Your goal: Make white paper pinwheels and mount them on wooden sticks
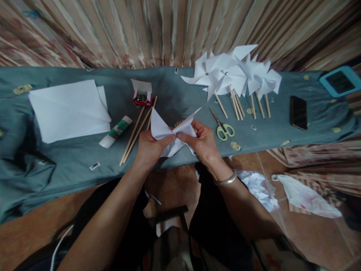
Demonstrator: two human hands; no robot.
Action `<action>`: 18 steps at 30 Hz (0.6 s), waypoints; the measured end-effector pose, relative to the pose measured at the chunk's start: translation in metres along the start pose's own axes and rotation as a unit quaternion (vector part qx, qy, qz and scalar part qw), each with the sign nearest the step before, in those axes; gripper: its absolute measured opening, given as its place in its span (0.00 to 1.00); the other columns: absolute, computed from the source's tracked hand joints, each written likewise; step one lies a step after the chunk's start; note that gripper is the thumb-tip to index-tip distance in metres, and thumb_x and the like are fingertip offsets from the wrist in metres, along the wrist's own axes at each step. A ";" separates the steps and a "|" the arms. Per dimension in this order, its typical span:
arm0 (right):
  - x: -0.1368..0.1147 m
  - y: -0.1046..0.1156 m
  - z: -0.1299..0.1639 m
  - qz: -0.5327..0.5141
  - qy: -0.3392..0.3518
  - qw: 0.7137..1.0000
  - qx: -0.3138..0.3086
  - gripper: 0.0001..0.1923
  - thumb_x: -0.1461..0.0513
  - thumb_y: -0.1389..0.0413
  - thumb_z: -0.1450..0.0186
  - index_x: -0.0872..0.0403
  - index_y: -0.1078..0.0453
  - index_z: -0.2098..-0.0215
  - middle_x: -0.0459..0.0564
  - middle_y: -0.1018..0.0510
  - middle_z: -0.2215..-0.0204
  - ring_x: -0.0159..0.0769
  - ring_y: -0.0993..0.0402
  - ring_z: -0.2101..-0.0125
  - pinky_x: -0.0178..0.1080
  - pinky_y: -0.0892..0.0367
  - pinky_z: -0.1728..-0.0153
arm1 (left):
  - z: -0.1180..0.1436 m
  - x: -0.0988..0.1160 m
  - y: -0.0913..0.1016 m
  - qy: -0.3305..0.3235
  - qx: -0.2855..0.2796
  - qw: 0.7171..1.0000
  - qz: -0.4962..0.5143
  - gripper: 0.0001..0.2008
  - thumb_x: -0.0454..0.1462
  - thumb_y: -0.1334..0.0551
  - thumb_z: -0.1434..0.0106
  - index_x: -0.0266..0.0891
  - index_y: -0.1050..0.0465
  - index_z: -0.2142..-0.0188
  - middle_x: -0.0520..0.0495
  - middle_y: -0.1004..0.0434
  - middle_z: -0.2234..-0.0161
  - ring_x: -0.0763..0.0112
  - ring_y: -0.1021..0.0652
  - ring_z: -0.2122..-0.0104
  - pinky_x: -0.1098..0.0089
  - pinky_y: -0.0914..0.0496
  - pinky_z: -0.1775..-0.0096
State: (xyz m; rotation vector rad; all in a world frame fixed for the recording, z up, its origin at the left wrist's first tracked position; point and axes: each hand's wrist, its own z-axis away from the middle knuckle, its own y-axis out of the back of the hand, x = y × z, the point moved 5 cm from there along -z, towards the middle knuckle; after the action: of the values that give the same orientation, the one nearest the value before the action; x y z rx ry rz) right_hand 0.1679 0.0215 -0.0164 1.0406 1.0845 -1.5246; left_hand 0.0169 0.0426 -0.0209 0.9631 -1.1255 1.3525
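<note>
Pinwheel sheet (172,131) is mid-fold: left hand (149,148) and right hand (204,143) are both pinching its corners at the centre, no stick or pin attached yet. Finished pinwheels (231,73) are piling up beyond the right hand; spare sticks (138,130) and paper sheets (69,109) are waiting left of the left hand.

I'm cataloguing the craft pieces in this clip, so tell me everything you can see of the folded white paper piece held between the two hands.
The folded white paper piece is thin plain paper, creased into pointed flaps like an unfinished pinwheel. One long tip points up and right; a broader flap spreads to the left, and a smaller one hangs below. The flaps gather at the middle, where the left hand and right hand pinch it with thumbs and fingertips. It is held in the air above the near edge of the teal cloth-covered table, apart from the table.
</note>
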 end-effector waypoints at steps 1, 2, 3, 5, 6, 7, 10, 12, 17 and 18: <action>0.000 0.000 0.000 -0.003 -0.001 1.000 -0.001 0.23 0.56 0.29 0.54 0.52 0.29 0.63 0.41 0.20 0.72 0.31 0.27 0.73 0.38 0.30 0.67 | 0.000 0.000 0.000 -0.002 0.000 1.000 0.000 0.14 0.39 0.27 0.59 0.35 0.21 0.71 0.50 0.19 0.74 0.67 0.22 0.73 0.69 0.26 0.69; 0.001 0.000 -0.001 -0.004 -0.001 1.000 -0.001 0.23 0.57 0.29 0.54 0.52 0.29 0.63 0.41 0.20 0.72 0.31 0.27 0.73 0.38 0.30 0.67 | 0.000 0.000 0.000 -0.006 0.001 1.000 0.000 0.15 0.40 0.28 0.59 0.35 0.21 0.71 0.50 0.19 0.74 0.66 0.21 0.72 0.68 0.26 0.68; 0.001 0.000 -0.001 -0.005 0.000 1.000 -0.001 0.23 0.57 0.29 0.54 0.52 0.29 0.63 0.41 0.21 0.72 0.30 0.28 0.74 0.37 0.31 0.68 | 0.000 0.000 0.000 -0.011 0.003 1.000 -0.003 0.15 0.40 0.28 0.59 0.35 0.21 0.71 0.50 0.19 0.74 0.66 0.21 0.72 0.68 0.26 0.68; 0.000 0.000 -0.001 0.000 0.006 1.000 0.002 0.22 0.58 0.30 0.53 0.52 0.30 0.63 0.40 0.21 0.72 0.30 0.28 0.74 0.36 0.31 0.69 | -0.001 0.000 0.000 -0.021 0.009 1.000 -0.013 0.15 0.40 0.28 0.59 0.35 0.21 0.72 0.50 0.19 0.73 0.66 0.22 0.72 0.68 0.26 0.68; -0.001 0.000 -0.001 0.005 0.011 1.000 0.005 0.22 0.58 0.30 0.53 0.52 0.30 0.63 0.40 0.22 0.73 0.30 0.29 0.74 0.36 0.31 0.69 | -0.001 0.001 0.001 -0.024 0.013 0.999 -0.019 0.14 0.40 0.28 0.59 0.35 0.21 0.72 0.49 0.20 0.74 0.67 0.22 0.73 0.68 0.26 0.69; -0.002 0.000 -0.001 0.009 0.015 1.000 0.008 0.22 0.58 0.31 0.53 0.52 0.30 0.62 0.40 0.22 0.74 0.30 0.29 0.75 0.36 0.32 0.70 | -0.001 0.001 0.001 -0.027 0.016 0.999 -0.024 0.14 0.40 0.27 0.59 0.35 0.22 0.73 0.49 0.20 0.74 0.67 0.22 0.73 0.69 0.27 0.70; -0.004 0.000 0.000 0.013 0.023 1.000 0.014 0.21 0.58 0.31 0.52 0.51 0.32 0.63 0.39 0.23 0.75 0.31 0.29 0.75 0.36 0.32 0.71 | -0.001 0.001 0.003 -0.026 0.020 0.999 -0.032 0.13 0.40 0.27 0.59 0.34 0.23 0.75 0.50 0.21 0.76 0.69 0.24 0.75 0.71 0.28 0.72; -0.004 0.000 0.001 0.013 0.024 1.000 0.011 0.21 0.58 0.31 0.52 0.51 0.32 0.62 0.39 0.23 0.75 0.31 0.29 0.75 0.37 0.32 0.71 | -0.001 0.002 0.004 -0.021 0.019 0.999 -0.036 0.14 0.40 0.27 0.59 0.34 0.23 0.75 0.50 0.21 0.76 0.69 0.24 0.75 0.72 0.29 0.73; -0.007 0.000 0.001 0.017 0.016 1.000 -0.009 0.24 0.56 0.30 0.53 0.52 0.31 0.62 0.40 0.23 0.75 0.32 0.28 0.74 0.38 0.30 0.68 | 0.000 0.003 0.005 -0.003 0.012 0.999 -0.044 0.15 0.40 0.27 0.59 0.33 0.22 0.72 0.48 0.19 0.73 0.66 0.22 0.73 0.70 0.28 0.70; -0.008 0.000 0.001 0.018 0.013 1.000 -0.013 0.25 0.55 0.29 0.54 0.52 0.31 0.61 0.40 0.23 0.74 0.32 0.28 0.74 0.38 0.30 0.68 | 0.000 0.003 0.005 0.000 0.010 0.999 -0.041 0.16 0.40 0.27 0.59 0.33 0.22 0.71 0.48 0.19 0.72 0.66 0.21 0.72 0.70 0.27 0.70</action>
State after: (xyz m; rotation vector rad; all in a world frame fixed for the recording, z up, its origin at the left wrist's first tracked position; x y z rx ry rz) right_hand 0.1693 0.0218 -0.0088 1.0595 1.0957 -1.4681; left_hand 0.0121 0.0433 -0.0185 1.0119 -1.0633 1.3004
